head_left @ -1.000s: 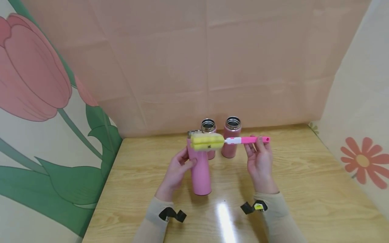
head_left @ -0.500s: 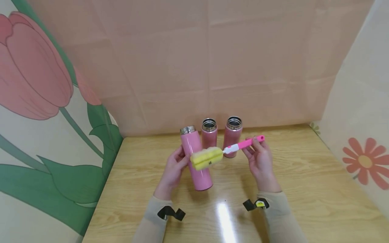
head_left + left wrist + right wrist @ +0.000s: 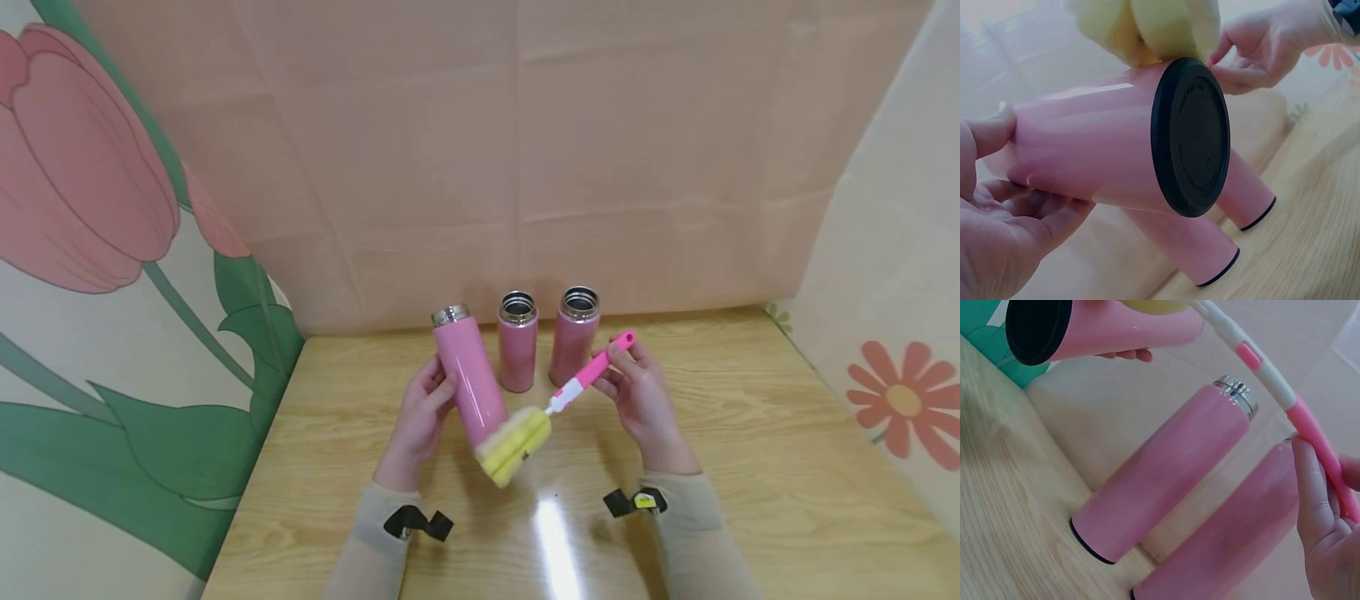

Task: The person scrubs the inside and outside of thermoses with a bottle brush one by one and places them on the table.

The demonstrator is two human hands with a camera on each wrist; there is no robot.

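My left hand (image 3: 422, 412) grips a pink thermos bottle (image 3: 468, 371) round its side, lifted off the table and tilted, its steel neck up and to the left. The bottle's black base (image 3: 1192, 137) faces the left wrist camera. Between fingers and thumb, my right hand (image 3: 641, 400) holds the pink end of a bottle brush (image 3: 570, 392). The brush's yellow sponge head (image 3: 517, 442) points down left, overlapping the lower end of the held bottle in the head view; whether they touch I cannot tell.
Two more pink thermos bottles, one in the middle (image 3: 518, 346) and one to its right (image 3: 575, 333), stand upright and lidless at the back of the wooden table (image 3: 337, 450). A pink-beige sheet (image 3: 420, 167) hangs behind them.
The brush has swung from level to slanting, its sponge head dropping from the bottle's upper part to its base. The held bottle has shifted left and tilted further, uncovering the middle bottle.
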